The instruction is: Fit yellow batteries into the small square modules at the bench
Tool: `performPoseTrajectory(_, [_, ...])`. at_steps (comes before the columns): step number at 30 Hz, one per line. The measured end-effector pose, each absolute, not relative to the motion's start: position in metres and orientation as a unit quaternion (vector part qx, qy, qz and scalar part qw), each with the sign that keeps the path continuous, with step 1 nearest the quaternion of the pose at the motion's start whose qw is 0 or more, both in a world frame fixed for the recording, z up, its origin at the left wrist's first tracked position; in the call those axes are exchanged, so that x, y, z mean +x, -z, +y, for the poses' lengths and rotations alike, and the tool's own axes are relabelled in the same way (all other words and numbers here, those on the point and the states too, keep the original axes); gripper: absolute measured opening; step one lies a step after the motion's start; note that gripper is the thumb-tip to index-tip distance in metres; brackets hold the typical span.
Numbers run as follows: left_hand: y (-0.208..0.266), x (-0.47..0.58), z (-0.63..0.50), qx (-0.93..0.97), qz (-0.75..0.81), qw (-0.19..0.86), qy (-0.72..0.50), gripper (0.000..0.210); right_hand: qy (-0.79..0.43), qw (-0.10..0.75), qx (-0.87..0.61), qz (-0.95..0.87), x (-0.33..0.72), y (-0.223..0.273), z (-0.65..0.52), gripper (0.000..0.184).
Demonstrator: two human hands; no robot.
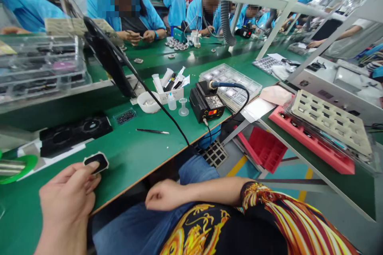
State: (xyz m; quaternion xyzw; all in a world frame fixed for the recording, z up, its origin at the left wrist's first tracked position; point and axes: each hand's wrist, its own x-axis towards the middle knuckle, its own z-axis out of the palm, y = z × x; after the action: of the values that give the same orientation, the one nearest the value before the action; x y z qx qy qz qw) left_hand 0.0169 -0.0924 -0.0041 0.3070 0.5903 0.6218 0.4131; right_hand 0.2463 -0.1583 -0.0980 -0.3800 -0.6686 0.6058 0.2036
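Note:
Between the thumb and fingers of my left hand (pixel 70 191) is a smartwatch case (pixel 101 162) with a black face and a pale rim, held over the green bench (pixel 134 151) near its front edge. My right hand (pixel 166 195) lies on my thigh below the bench edge, fingers curled in and nothing showing in them. A pair of dark tweezers (pixel 152 131) lies on the bench beyond the left hand. Left of that hand sits a green spool of solder wire (pixel 14 169).
A soldering station (pixel 208 105) stands at the bench's right end, its cable hanging over the edge. A white bowl (pixel 149 102), small bottle (pixel 171 101) and tool box (pixel 170 95) line the back. A dark lamp arm (pixel 107 55) slants overhead. Co-workers (pixel 134 20) sit opposite.

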Motion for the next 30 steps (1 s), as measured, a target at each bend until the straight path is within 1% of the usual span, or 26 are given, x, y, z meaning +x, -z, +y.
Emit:
performPoseTrajectory(1, [0.003, 0.017, -0.092, 0.311, 0.593, 0.405, -0.622, 0.033, -0.592, 0.228, -0.461, -0.620, 0.248, 0.116, -0.159, 0.012])
performPoseTrajectory(2, [0.003, 0.017, -0.092, 0.313, 0.599, 0.392, -0.624, 0.037, -0.577, 0.231, -0.529, -0.578, 0.249, 0.131, -0.159, 0.012])
performPoseTrajectory(3, [0.002, 0.017, -0.092, 0.320, 0.600, 0.380, -0.627, 0.039, -0.576, 0.221, -0.556, -0.556, 0.251, 0.145, -0.159, 0.012])
performPoseTrajectory(4, [0.003, 0.017, -0.091, 0.328, 0.578, 0.381, -0.643, 0.041, -0.583, 0.207, -0.568, -0.543, 0.252, 0.157, -0.158, 0.015])
performPoseTrajectory(5, [0.005, 0.016, -0.089, 0.338, 0.552, 0.386, -0.657, 0.042, -0.592, 0.196, -0.570, -0.535, 0.252, 0.168, -0.156, 0.015])
performPoseTrajectory(6, [0.009, 0.014, -0.087, 0.347, 0.532, 0.390, -0.666, 0.042, -0.601, 0.184, -0.571, -0.529, 0.251, 0.178, -0.152, 0.009])
performPoseTrajectory(7, [0.014, 0.011, -0.085, 0.357, 0.524, 0.391, -0.667, 0.041, -0.604, 0.181, -0.574, -0.522, 0.249, 0.187, -0.148, 0.013])
performPoseTrajectory(8, [0.019, 0.008, -0.083, 0.368, 0.522, 0.396, -0.659, 0.039, -0.602, 0.198, -0.577, -0.515, 0.245, 0.195, -0.142, 0.026])
performPoseTrajectory(10, [0.025, 0.002, -0.082, 0.384, 0.527, 0.403, -0.642, 0.038, -0.601, 0.246, -0.571, -0.502, 0.236, 0.202, -0.132, 0.046])
performPoseTrajectory(11, [0.025, 0.000, -0.084, 0.389, 0.532, 0.403, -0.635, 0.038, -0.606, 0.267, -0.564, -0.494, 0.230, 0.202, -0.128, 0.050])
performPoseTrajectory(12, [0.023, 0.000, -0.087, 0.390, 0.538, 0.402, -0.630, 0.038, -0.617, 0.281, -0.552, -0.486, 0.224, 0.199, -0.125, 0.052])
performPoseTrajectory(13, [0.020, 0.001, -0.093, 0.388, 0.540, 0.398, -0.632, 0.039, -0.632, 0.287, -0.537, -0.479, 0.218, 0.194, -0.124, 0.050])
performPoseTrajectory(15, [0.013, 0.005, -0.110, 0.375, 0.519, 0.392, -0.661, 0.045, -0.661, 0.290, -0.501, -0.478, 0.206, 0.182, -0.125, 0.040])
performPoseTrajectory(17, [0.007, 0.009, -0.137, 0.357, 0.480, 0.391, -0.700, 0.054, -0.671, 0.297, -0.464, -0.496, 0.194, 0.169, -0.130, 0.029])
performPoseTrajectory(18, [0.006, 0.011, -0.153, 0.348, 0.466, 0.393, -0.713, 0.056, -0.671, 0.301, -0.449, -0.507, 0.189, 0.162, -0.133, 0.028])
performPoseTrajectory(19, [0.008, 0.013, -0.170, 0.337, 0.463, 0.396, -0.718, 0.054, -0.670, 0.302, -0.439, -0.516, 0.184, 0.157, -0.135, 0.028])
performPoseTrajectory(21, [0.018, 0.015, -0.205, 0.307, 0.481, 0.404, -0.715, 0.042, -0.670, 0.299, -0.431, -0.525, 0.177, 0.147, -0.139, 0.029])
performPoseTrajectory(24, [0.048, 0.015, -0.250, 0.259, 0.534, 0.430, -0.680, 0.024, -0.665, 0.293, -0.427, -0.538, 0.169, 0.140, -0.138, 0.026])
performPoseTrajectory(27, [0.079, 0.015, -0.274, 0.221, 0.574, 0.457, -0.643, 0.020, -0.658, 0.286, -0.443, -0.538, 0.163, 0.142, -0.132, 0.021])
performPoseTrajectory(30, [0.095, 0.015, -0.279, 0.207, 0.576, 0.467, -0.638, 0.022, -0.649, 0.271, -0.464, -0.538, 0.158, 0.148, -0.126, 0.023])
